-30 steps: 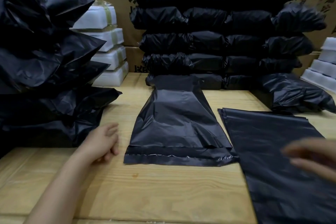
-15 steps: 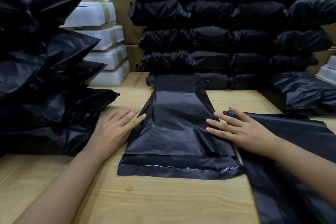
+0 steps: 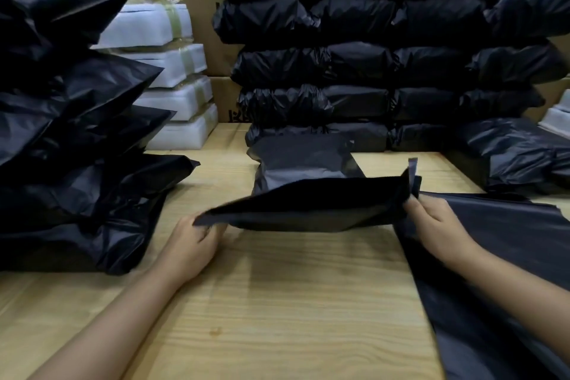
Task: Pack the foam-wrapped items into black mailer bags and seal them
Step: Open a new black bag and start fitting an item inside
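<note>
A filled black mailer bag (image 3: 303, 182) lies on the wooden table (image 3: 277, 302) in the middle, its near flap lifted off the wood. My left hand (image 3: 192, 244) pinches the flap's left corner. My right hand (image 3: 431, 219) pinches the flap's right corner, where a pale strip sticks up. The item inside the bag is hidden by the black plastic.
Packed black bags are stacked at the back (image 3: 385, 55) and piled on the left (image 3: 61, 133). White foam-wrapped items (image 3: 172, 83) stand stacked behind the left pile, with more at the right edge (image 3: 556, 117). Flat empty mailer bags (image 3: 493, 271) lie on the right.
Both hands went from lying flat beside the bag to gripping the corners of its near flap, which is now raised off the table.
</note>
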Available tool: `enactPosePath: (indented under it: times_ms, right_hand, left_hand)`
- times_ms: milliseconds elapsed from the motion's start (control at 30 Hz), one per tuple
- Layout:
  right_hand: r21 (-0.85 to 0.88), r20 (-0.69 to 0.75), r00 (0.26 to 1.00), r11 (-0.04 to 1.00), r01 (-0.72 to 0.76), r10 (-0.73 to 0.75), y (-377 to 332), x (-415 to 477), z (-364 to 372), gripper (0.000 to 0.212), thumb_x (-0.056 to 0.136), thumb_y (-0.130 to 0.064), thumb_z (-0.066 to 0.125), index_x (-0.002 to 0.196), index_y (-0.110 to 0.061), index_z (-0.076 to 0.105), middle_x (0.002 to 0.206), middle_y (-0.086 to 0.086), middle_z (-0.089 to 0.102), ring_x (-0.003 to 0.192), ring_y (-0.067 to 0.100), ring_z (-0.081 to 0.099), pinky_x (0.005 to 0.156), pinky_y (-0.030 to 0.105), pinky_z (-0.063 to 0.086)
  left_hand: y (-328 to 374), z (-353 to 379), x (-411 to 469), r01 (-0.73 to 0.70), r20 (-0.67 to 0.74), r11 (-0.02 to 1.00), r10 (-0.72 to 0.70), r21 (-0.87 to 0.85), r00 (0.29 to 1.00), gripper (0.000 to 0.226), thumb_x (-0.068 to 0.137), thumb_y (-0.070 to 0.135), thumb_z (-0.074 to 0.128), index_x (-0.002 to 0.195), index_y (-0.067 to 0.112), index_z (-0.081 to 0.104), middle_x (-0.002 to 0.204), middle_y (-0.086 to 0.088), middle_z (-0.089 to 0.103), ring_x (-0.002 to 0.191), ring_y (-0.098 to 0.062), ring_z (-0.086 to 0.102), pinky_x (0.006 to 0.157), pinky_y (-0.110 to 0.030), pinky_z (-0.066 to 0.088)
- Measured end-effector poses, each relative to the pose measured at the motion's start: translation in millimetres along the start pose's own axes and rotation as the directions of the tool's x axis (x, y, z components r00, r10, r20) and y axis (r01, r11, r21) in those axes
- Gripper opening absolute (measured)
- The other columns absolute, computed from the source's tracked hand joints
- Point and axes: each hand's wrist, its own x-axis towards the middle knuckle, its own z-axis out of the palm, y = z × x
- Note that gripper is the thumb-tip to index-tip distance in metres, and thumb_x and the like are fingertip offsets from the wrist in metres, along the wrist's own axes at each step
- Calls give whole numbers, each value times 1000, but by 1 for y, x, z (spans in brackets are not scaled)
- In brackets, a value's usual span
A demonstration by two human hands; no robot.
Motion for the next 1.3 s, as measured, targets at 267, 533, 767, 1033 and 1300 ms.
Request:
enactPosePath:
  times_ms: [267, 533, 767, 1033, 1300]
  right_hand:
    - [419, -260, 913, 889, -187, 314, -16, 10, 34, 48, 98, -32, 47, 83, 13, 53, 71, 13, 54, 70, 17, 51, 64, 31, 40]
    - [436, -204, 708, 710, -553, 676, -18, 40, 49, 24, 91, -21, 50, 71, -7, 46, 70, 10, 44, 68, 23, 42, 59, 34, 32]
    - [479, -8, 595, 525, -704, 804, -21, 45, 47, 11, 89, -14, 53, 81, -7, 51, 78, 14, 58, 72, 29, 58, 67, 38, 51]
    - [241, -156, 669, 684, -688, 727, -26, 44, 39, 28, 94, -23, 49, 97, 5, 55, 86, 18, 59, 83, 35, 60, 66, 38, 48]
    - [69, -342, 674, 733, -677, 655, -36, 40, 43, 28, 97, -23, 47, 76, -5, 53, 68, 5, 49, 58, 19, 45, 49, 27, 34]
  left_hand:
    - [41, 35, 11, 345, -284, 855, -467, -387, 838, 49, 100, 31, 43, 60, 1, 44, 57, -2, 44, 51, -7, 39, 46, -19, 29]
    - [50, 46, 25, 633, -254, 647, -757, -425, 603, 44, 91, 22, 47, 52, 9, 32, 54, -7, 33, 56, -24, 30, 52, -37, 26]
    - [37, 39, 29, 725, -122, 549, -824, -417, 554, 40, 85, 30, 54, 54, 7, 43, 56, -10, 46, 57, -26, 43, 53, -33, 33]
    - [64, 16, 22, 651, -274, 758, -636, -43, 722, 24, 96, 27, 42, 107, 9, 52, 114, -17, 59, 105, -33, 53, 85, -40, 42]
    - [110, 54, 41, -159, 155, 796, 83, 584, 984, 60, 101, 44, 16, 152, 16, 5, 160, 1, 9, 147, -12, 0, 117, -32, -8]
